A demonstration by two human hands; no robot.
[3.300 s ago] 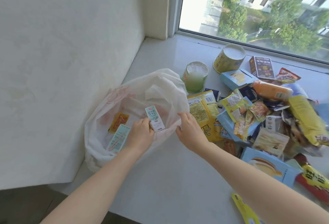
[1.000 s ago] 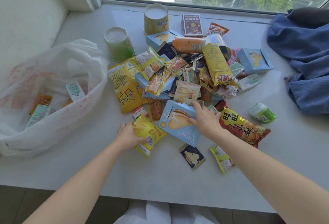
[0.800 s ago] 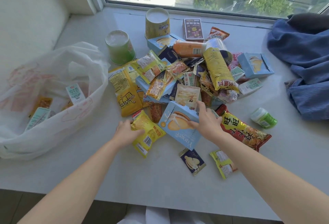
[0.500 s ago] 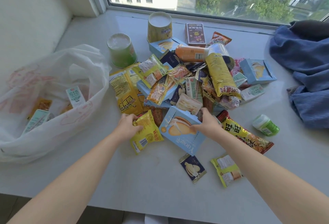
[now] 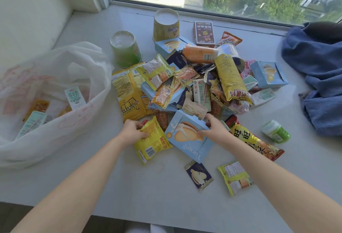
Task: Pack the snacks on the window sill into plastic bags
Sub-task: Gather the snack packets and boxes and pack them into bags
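Note:
A heap of snacks point(image 5: 194, 82) covers the middle of the white window sill point(image 5: 148, 186). My left hand point(image 5: 132, 131) grips the top edge of a small yellow snack packet point(image 5: 152, 143) at the heap's near side. My right hand point(image 5: 212, 131) holds the right edge of a light blue biscuit box point(image 5: 187, 136) that is tilted up off the sill. An open white plastic bag point(image 5: 46, 103) lies at the left with several small milk cartons and packets inside.
A green cup point(image 5: 125, 49) and a yellow cup point(image 5: 166, 25) stand upside down behind the heap. A red-and-yellow snack bag point(image 5: 253, 140), a small green bottle point(image 5: 275, 131) and loose packets lie at the right. Blue cloth point(image 5: 318, 73) is piled at the far right.
Both hands left the bag and reached into the heap. The left hand took the yellow packet, and the right hand took hold of the blue box and tilted it up.

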